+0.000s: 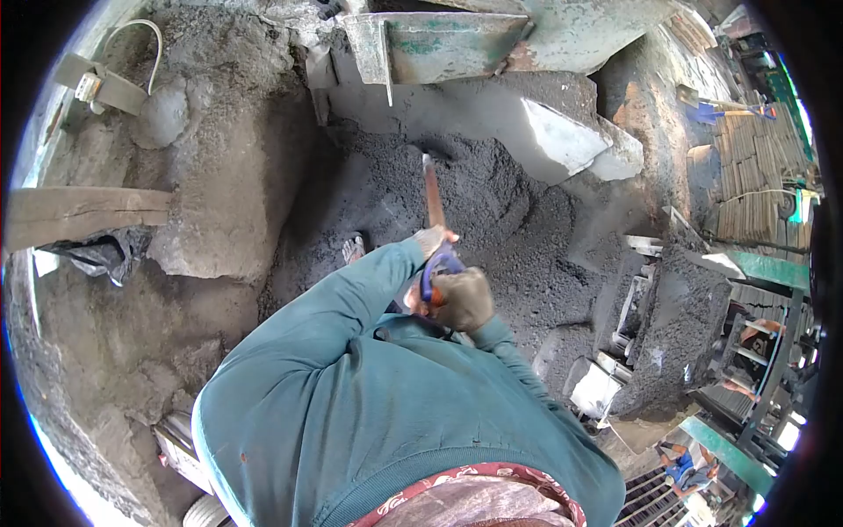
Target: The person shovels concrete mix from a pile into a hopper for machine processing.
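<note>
A shovel (433, 195) with a wooden shaft and a blue handle grip reaches forward from my body. Its far end is sunk in a heap of dark grey, crumbly material (518, 237), so the blade is mostly hidden. My left hand (431, 240), in a dirty glove, is closed round the shaft. Nearer my chest, my gloved right hand (465, 299) grips the shovel at the blue handle end. One bare or sandalled foot (353, 249) shows beside the heap, coated in grey dust.
A rough concrete block (228, 176) stands to the left. Ahead is a worn metal chute (457, 44), with a pale broken slab (566, 136) below it. At right lie another shovel (707, 112), stacked boards (751, 162) and a material-filled trough (672, 325). Another person (688, 470) is at lower right.
</note>
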The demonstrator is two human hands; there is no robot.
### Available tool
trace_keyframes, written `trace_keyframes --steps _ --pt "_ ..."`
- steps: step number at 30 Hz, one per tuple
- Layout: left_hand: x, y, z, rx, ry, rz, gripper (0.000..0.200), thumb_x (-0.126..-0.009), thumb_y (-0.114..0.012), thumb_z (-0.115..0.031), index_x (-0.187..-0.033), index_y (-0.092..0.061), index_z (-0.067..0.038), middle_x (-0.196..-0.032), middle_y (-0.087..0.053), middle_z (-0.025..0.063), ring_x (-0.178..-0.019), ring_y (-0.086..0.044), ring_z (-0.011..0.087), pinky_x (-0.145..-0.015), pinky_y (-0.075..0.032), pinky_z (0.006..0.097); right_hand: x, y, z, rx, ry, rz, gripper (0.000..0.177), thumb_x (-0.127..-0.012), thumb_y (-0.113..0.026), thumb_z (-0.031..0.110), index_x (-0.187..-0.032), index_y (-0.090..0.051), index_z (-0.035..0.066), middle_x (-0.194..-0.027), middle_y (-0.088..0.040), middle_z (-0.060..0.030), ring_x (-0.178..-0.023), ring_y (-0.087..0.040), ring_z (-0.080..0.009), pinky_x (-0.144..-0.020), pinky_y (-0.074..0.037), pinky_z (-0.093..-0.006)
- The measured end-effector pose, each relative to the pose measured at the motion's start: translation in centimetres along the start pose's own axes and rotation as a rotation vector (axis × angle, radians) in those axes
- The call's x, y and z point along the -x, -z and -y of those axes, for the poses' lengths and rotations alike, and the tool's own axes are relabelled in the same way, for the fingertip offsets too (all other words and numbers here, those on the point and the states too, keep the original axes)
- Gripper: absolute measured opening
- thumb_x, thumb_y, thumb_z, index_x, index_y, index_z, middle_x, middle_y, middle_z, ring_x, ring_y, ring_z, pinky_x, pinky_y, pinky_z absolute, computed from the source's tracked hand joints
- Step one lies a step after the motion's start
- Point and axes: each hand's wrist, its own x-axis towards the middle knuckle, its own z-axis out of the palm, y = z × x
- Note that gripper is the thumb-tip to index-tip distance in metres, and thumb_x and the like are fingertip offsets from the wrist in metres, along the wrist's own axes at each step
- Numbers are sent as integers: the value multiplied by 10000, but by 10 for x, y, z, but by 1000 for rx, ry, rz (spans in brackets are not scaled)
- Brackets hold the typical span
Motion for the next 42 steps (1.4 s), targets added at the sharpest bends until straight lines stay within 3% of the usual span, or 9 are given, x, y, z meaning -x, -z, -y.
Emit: trace_keyframes --steps 6,10,13,20,31,35,38,41,42 --pt "134 -100 -73 285 -166 379 149 -861 -659 -184 -870 -653 -36 -725 -626 78 -680 -633 218 -656 -536 367 -11 95 7 -1150 -302 -616 386 -941 -587 381 -992 -634 2 -853 -670 -88 -819 -648 -153 -695 -516 -314" --pt "251 -127 -75 723 -121 598 296 -864 -664 -206 -1059 -576 -1 -904 -632 132 -804 -648 241 -742 -554 378 -52 -44 -138 -1633 -563 -15 582 -970 -461 522 -1073 -600 -34 -1031 -655 -175 -988 -648 -221 -803 -538 -352" --pt "356 -87 -88 692 -108 572 471 -867 -665 -389 -1093 -567 12 -897 -623 149 -842 -643 285 -809 -544 424 -110 -76 -86 -2219 -531 -367 333 -903 -579 402 -992 -579 81 -901 -627 -85 -795 -628 -240 -720 -553 -411" --pt "477 107 -5 613 -716 7 616 -926 -536 -565 -1148 -562 9 -1069 -624 160 -1017 -599 298 -954 -455 461 -171 -219 -74 -1771 -1027 -738 228 -825 -670 120 -1017 -551 92 -914 -546 -51 -827 -573 -216 -744 -544 -377" --pt "522 222 249 1000 -147 -1311 386 -890 -564 -564 -810 -557 -187 -628 -483 -51 -561 -469 131 -552 -395 307 -61 -546 87 -1349 -1344 305 120 -790 -663 213 -730 -578 154 -666 -609 -103 -595 -604 -259 -610 -543 -425" --pt "558 231 410 1102 33 -1087 569 -878 -494 -666 -1152 -570 -173 -740 -558 7 -671 -530 183 -668 -445 348 -34 -615 133 -1415 -1725 342 108 -805 -651 197 -754 -572 144 -661 -602 -104 -591 -606 -268 -590 -540 -445" --pt "450 234 366 848 59 -1552 669 -889 -470 -670 -1321 -510 -161 -1219 -581 81 -889 -602 250 -742 -507 422 -59 -673 49 -1390 -1662 275 99 -816 -642 185 -771 -568 136 -656 -597 -104 -589 -607 -275 -574 -538 -461" --pt "299 258 258 861 -192 -1421 368 -976 -552 -260 -1304 -527 -94 -914 -546 17 -707 -543 147 -577 -489 330 -139 -643 -112 -1686 -1385 141 84 -856 -621 150 -843 -544 117 -656 -578 -92 -581 -601 -294 -537 -529 -509" --pt "254 257 223 -27 -152 -1500 302 -952 -602 -334 -1090 -589 -66 -780 -501 15 -598 -508 139 -487 -451 319 -186 -602 -154 -1726 -1460 38 92 -876 -619 133 -887 -527 128 -678 -572 -75 -589 -592 -289 -544 -528 -526"
